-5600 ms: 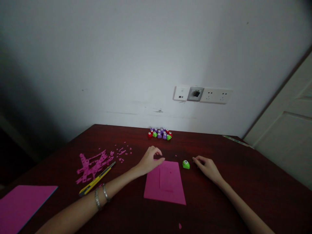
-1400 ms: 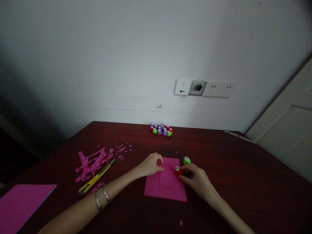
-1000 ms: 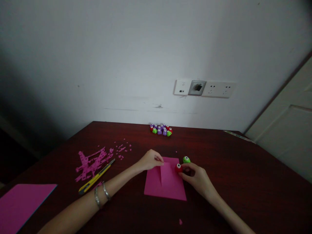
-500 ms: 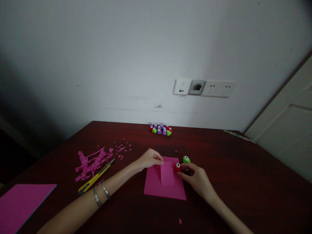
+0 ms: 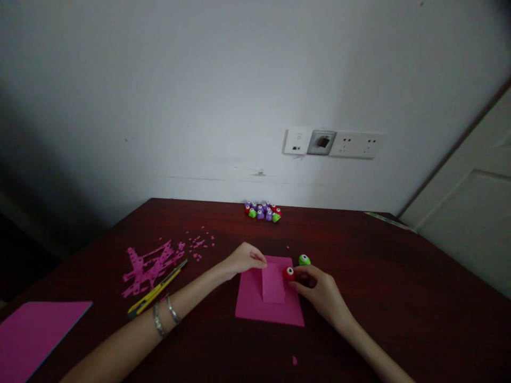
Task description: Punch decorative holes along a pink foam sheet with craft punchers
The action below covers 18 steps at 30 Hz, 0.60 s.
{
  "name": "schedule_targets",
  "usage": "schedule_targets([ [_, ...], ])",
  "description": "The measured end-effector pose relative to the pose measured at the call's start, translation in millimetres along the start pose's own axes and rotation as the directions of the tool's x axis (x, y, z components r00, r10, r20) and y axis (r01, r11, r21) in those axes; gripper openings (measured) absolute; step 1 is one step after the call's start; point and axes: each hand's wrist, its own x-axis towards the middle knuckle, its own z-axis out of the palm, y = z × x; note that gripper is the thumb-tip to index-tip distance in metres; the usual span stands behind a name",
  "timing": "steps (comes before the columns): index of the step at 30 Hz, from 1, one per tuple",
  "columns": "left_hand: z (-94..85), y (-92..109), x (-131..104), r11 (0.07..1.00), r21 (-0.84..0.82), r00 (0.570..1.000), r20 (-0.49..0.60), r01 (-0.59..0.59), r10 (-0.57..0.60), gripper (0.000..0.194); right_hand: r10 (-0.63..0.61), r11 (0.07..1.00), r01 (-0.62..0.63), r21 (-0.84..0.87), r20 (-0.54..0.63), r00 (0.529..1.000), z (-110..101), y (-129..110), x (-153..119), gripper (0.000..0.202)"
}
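A pink sheet (image 5: 249,300) lies on the dark red table, with a smaller pink strip (image 5: 273,287) on top of it. The thumb and fingers of my left hand (image 5: 245,258) pinch the strip's upper left corner. Between the fingertips of my right hand (image 5: 321,291) is a small red piece with an eye (image 5: 289,274), at the strip's right edge. A green piece with an eye (image 5: 304,259) stands just behind my right hand, beyond the sheet's right edge.
Several purple, red and green eye pieces (image 5: 261,211) cluster near the wall. At the left are pink cut scraps (image 5: 149,266), a yellow cutter (image 5: 157,290) and another pink sheet (image 5: 38,332). A small pink scrap (image 5: 295,360) lies near the front.
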Motion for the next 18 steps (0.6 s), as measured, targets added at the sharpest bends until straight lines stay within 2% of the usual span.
schedule_targets([
  [18,-0.2,4.3,-2.0,1.000,-0.027,1.000,-0.021,0.014,-0.015,0.014,-0.056,0.998,0.057,-0.010,0.019,0.998,-0.2,-3.7,-2.7,0.020],
])
